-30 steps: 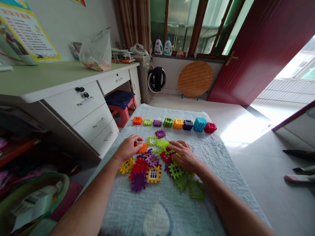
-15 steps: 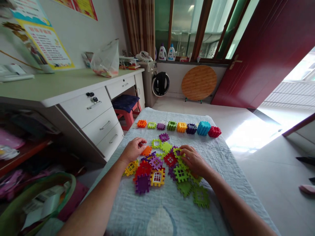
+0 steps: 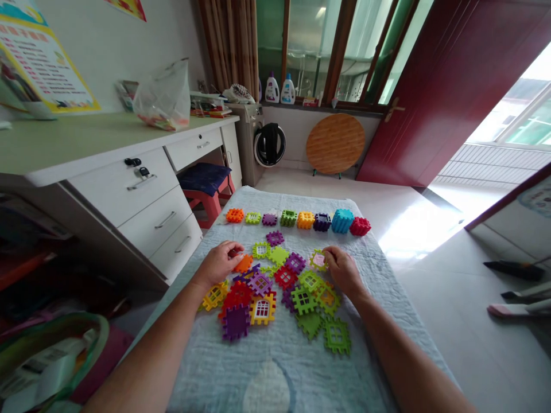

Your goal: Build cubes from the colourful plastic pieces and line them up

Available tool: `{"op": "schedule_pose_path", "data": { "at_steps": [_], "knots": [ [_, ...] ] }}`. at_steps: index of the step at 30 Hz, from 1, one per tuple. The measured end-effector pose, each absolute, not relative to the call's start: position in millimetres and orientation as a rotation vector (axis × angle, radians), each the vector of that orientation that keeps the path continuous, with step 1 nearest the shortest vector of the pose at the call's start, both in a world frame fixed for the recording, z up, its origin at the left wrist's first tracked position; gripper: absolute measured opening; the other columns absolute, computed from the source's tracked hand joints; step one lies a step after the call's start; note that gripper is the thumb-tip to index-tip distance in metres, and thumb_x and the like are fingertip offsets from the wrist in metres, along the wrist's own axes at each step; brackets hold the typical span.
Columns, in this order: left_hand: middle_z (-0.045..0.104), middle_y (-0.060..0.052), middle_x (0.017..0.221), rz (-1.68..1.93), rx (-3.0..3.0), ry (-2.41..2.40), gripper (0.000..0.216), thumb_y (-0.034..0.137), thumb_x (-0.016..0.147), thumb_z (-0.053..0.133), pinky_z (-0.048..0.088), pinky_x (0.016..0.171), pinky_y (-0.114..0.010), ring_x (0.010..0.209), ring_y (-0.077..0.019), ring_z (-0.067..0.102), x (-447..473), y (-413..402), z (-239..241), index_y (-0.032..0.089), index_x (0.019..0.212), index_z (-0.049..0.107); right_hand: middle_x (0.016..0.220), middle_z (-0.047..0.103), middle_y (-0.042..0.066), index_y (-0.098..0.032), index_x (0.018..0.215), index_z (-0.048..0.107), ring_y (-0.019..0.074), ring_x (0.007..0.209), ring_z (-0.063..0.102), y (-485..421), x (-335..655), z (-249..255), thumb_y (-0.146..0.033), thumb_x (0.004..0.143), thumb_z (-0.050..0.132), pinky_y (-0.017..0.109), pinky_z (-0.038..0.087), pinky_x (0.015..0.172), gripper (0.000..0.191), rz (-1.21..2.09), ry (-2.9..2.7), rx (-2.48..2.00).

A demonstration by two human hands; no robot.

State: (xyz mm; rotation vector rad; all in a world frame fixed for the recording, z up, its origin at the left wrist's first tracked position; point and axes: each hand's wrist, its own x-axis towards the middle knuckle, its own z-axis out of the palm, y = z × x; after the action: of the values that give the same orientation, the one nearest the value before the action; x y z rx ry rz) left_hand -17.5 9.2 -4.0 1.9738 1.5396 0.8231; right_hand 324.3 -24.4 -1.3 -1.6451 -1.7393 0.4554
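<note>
Left hand [image 3: 217, 264] loosely curled; right hand [image 3: 344, 269] pinches yellow-green tile [image 3: 318, 260].

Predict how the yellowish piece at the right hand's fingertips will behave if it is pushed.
The yellowish piece is probably stiff, as its frame looks unbent. It is likely light, because it looks thin. With its squarish outline, it should slide rather than roll.

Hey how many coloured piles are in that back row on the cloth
8, left to right: orange pile, lime pile, purple pile, green pile, yellow pile, navy pile, blue pile, red pile. None looks hidden.
</note>
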Motion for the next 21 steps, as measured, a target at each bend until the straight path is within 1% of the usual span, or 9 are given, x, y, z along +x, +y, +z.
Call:
{"op": "schedule_pose_path", "data": {
  "at_steps": [1, 3, 5, 6, 10, 13, 16, 19, 21],
  "knots": [
    [0.063, -0.005, 0.091, 0.824, 1.978, 1.534, 0.025, 0.036, 0.074, 0.055, 0.051, 0.071, -0.029, 0.078, -0.0183, 0.062, -18, 10, -5, 0.018, 0.089, 0.064, 0.074, 0.06, 0.002, -0.022, 0.084, 0.06, 0.018, 0.071, 0.058, -24, 326, -2, -0.033, 0.086, 0.041, 0.029, 0.044, 0.07, 0.022, 0.396, -1.78, -1.662],
    [0.063, -0.004, 0.091, 0.821, 1.984, 1.529, 0.025, 0.037, 0.074, 0.055, 0.051, 0.072, -0.029, 0.076, -0.0178, 0.062, -19, 11, -7, 0.019, 0.09, 0.064, 0.088, 0.06, 0.005, -0.021, 0.094, 0.061, 0.0194, 0.08, 0.058, -24, 329, -4, -0.031, 0.084, 0.044, 0.032, 0.045, 0.076, 0.022, 0.295, -1.824, -1.674],
    [0.064, -0.004, 0.091, 0.82, 1.985, 1.53, 0.026, 0.037, 0.073, 0.056, 0.051, 0.071, -0.03, 0.074, -0.0177, 0.062, -20, 11, -7, 0.019, 0.09, 0.064, 0.098, 0.057, 0.007, -0.02, 0.104, 0.059, 0.0195, 0.083, 0.058, -24, 332, -6, -0.03, 0.083, 0.046, 0.033, 0.045, 0.078, 0.027, 0.252, -1.829, -1.668],
    [0.064, -0.004, 0.091, 0.82, 1.984, 1.532, 0.026, 0.037, 0.073, 0.056, 0.051, 0.071, -0.03, 0.074, -0.0177, 0.062, -20, 11, -7, 0.018, 0.09, 0.064, 0.1, 0.056, 0.007, -0.02, 0.107, 0.058, 0.0193, 0.084, 0.058, -23, 333, -7, -0.03, 0.083, 0.046, 0.033, 0.046, 0.078, 0.029, 0.25, -1.832, -1.663],
    [0.062, -0.004, 0.09, 0.816, 1.991, 1.553, 0.024, 0.035, 0.075, 0.054, 0.052, 0.07, -0.029, 0.075, -0.0174, 0.061, -17, 8, -2, 0.018, 0.089, 0.064, 0.1, 0.055, 0.007, -0.021, 0.105, 0.06, 0.0207, 0.091, 0.056, -24, 336, -7, -0.035, 0.083, 0.05, 0.035, 0.045, 0.083, 0.029, 0.226, -1.923, -1.64],
    [0.061, -0.005, 0.094, 0.844, 2.017, 1.579, 0.021, 0.032, 0.075, 0.054, 0.051, 0.069, -0.028, 0.077, -0.0172, 0.06, -13, 6, 4, 0.018, 0.088, 0.063, 0.097, 0.056, 0.007, -0.02, 0.103, 0.062, 0.0232, 0.095, 0.054, -25, 336, -8, -0.041, 0.077, 0.058, 0.036, 0.043, 0.086, 0.034, 0.196, -2.049, -1.654],
    [0.061, -0.005, 0.097, 0.877, 2.065, 1.594, 0.02, 0.028, 0.075, 0.054, 0.05, 0.069, -0.028, 0.08, -0.0174, 0.06, -9, 4, 11, 0.018, 0.089, 0.063, 0.096, 0.058, 0.007, -0.019, 0.105, 0.061, 0.0232, 0.093, 0.054, -26, 335, -11, -0.04, 0.072, 0.063, 0.036, 0.043, 0.085, 0.039, 0.202, -2.1, -1.642],
    [0.062, -0.005, 0.098, 0.832, 2.135, 1.552, 0.021, 0.026, 0.075, 0.054, 0.05, 0.074, -0.03, 0.085, -0.0187, 0.06, -3, 5, 20, 0.019, 0.092, 0.063, 0.101, 0.057, 0.008, -0.019, 0.112, 0.057, 0.0217, 0.091, 0.056, -25, 332, -13, -0.038, 0.074, 0.061, 0.035, 0.045, 0.082, 0.043, 0.242, -2.038, -1.578],
    [0.063, -0.005, 0.102, 0.761, 2.225, 1.495, 0.022, 0.023, 0.074, 0.056, 0.049, 0.081, -0.032, 0.093, -0.0206, 0.059, 3, 8, 27, 0.019, 0.094, 0.063, 0.107, 0.055, 0.008, -0.02, 0.117, 0.054, 0.0208, 0.09, 0.058, -24, 331, -15, -0.038, 0.076, 0.059, 0.035, 0.047, 0.08, 0.046, 0.276, -1.976, -1.518]
  ]
}}
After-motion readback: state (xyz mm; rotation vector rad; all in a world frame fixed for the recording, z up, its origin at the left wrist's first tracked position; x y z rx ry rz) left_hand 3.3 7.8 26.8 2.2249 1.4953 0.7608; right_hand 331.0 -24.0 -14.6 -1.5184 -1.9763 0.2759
